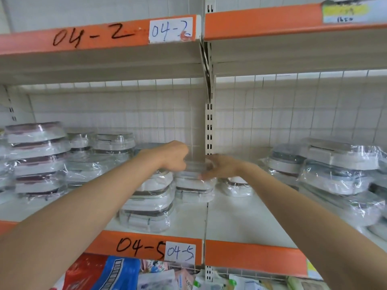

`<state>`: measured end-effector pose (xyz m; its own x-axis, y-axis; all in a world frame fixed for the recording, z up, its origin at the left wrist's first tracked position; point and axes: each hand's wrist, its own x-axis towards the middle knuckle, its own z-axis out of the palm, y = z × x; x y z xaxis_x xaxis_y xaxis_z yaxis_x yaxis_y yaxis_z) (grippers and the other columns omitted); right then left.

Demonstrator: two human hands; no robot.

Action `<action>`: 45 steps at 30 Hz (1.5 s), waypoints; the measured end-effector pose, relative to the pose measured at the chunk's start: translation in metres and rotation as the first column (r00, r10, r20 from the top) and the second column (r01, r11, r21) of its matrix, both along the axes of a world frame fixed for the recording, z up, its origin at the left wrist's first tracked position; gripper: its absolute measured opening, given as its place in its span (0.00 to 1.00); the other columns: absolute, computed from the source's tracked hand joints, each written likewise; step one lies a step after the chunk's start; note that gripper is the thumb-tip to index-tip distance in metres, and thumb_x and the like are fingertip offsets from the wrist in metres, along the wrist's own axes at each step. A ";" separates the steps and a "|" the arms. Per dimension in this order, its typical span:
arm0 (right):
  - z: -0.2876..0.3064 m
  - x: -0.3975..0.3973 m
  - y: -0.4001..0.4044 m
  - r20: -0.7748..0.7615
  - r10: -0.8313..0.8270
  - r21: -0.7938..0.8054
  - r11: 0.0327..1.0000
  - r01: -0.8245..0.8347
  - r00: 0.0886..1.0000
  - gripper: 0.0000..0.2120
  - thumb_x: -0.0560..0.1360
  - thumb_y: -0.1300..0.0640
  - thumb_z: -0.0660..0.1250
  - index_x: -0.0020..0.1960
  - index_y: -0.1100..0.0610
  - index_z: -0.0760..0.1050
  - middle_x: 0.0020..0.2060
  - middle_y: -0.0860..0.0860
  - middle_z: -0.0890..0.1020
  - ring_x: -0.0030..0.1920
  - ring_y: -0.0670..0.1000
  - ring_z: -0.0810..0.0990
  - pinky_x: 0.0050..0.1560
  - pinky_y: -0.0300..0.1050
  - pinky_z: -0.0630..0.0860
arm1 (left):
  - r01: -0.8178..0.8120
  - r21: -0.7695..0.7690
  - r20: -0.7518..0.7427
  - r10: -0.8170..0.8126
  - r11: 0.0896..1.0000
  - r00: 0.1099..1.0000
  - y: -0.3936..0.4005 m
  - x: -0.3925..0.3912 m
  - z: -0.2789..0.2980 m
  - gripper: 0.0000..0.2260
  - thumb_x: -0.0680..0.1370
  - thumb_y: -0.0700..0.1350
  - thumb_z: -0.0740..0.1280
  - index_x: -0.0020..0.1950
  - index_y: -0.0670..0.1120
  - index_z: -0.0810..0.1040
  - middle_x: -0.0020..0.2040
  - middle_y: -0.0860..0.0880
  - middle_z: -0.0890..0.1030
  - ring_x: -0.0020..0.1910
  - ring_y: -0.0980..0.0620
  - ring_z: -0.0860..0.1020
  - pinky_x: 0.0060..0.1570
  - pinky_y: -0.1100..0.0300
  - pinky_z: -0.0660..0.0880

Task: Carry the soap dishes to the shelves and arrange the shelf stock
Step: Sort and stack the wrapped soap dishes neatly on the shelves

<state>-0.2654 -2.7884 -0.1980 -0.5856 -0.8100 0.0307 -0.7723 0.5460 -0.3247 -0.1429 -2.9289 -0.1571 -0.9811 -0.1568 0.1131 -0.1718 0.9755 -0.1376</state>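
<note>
Two hands hold one plastic-wrapped soap dish at the centre of the frame.
The left hand (174, 156) and the right hand (219, 167) both have fingers curled around the clear-wrapped white soap dish (193, 167), on top of a short stack (193, 189) on the white shelf (247, 216). A four-dish stack (149, 204) stands just left; taller stacks (37, 160) fill the left, more (337, 174) the right. Bare shelf lies lower right of centre, up to the orange edge (255, 256).

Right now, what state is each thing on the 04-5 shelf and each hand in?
Left hand: fingers curled on the wrapped soap dish.
Right hand: pinching the same dish.
Middle stack: upright, dish on top.
Front stack: upright, wrapped.
Left stack: upright, wrapped.
</note>
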 end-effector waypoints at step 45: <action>0.054 0.013 0.039 -0.028 -0.111 0.010 0.994 0.112 0.993 0.32 0.75 0.47 0.65 0.75 0.53 0.59 0.74 0.49 0.62 0.74 0.50 0.60 0.73 0.47 0.56 | 0.081 0.054 -0.201 -0.068 0.995 0.977 0.010 0.019 0.002 0.13 0.77 0.46 0.64 0.55 0.38 0.74 0.52 0.45 0.73 0.54 0.44 0.75 0.55 0.48 0.74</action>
